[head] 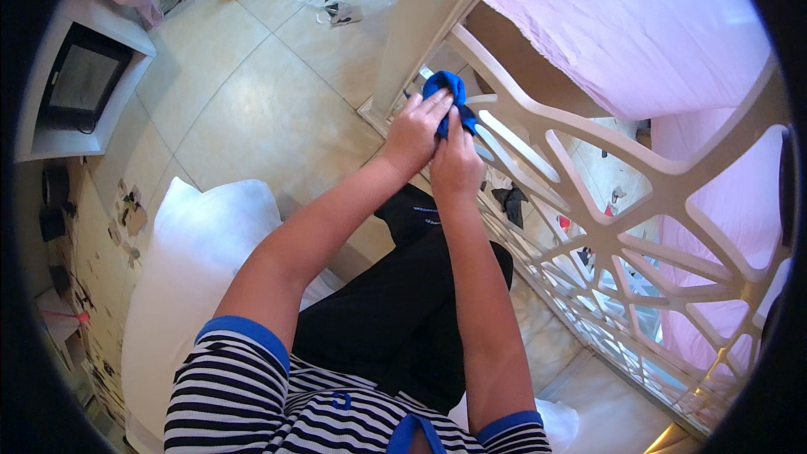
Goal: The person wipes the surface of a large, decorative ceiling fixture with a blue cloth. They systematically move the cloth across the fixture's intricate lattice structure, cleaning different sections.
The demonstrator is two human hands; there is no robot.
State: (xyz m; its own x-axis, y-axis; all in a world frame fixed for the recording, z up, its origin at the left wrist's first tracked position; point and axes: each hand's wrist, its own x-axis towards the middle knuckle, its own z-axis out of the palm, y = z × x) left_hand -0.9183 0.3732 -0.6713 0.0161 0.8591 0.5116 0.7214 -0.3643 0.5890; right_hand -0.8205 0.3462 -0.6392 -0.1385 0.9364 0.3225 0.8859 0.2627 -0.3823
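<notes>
A bunched blue cloth (pixel 444 81) is in both of my hands, at the base of a white openwork lattice panel (pixel 608 236). Its left side is covered by the fingers of my left hand (pixel 413 129). My right hand (pixel 459 164) is close beside it, fingers pressed against the cloth's lower part. The cloth lies up against the panel's edge, by the foot of a pale upright post (pixel 410 38). How far it reaches under my fingers is hidden.
Left of my black-trousered legs stands a large white-covered object (pixel 195 265). Scraps (pixel 340 12) litter the tiled floor (pixel 220 120). A white cabinet with a dark device (pixel 85 79) stands at the left. Pink fabric (pixel 630 25) hangs beyond the lattice.
</notes>
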